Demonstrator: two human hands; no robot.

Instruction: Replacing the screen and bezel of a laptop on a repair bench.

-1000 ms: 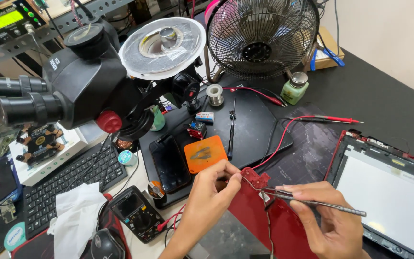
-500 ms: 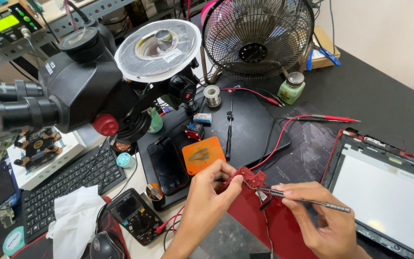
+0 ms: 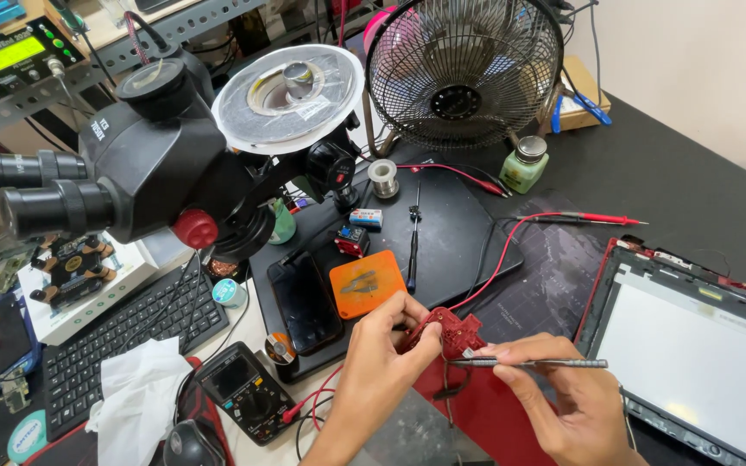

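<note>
I see small red irregular circuit board [image 3: 452, 331], dark parts on face, pinched at left edge by left hand [image 3: 382, 362] fingers. Right hand [image 3: 563, 401] fingers clamped on thin metal tweezers [image 3: 533, 363], tips touching board's lower edge. Beyond grip: green glass jar with metal lid [image 3: 525, 164], contents unclear. Orange square pad [image 3: 366, 283] just left of grip.
</note>
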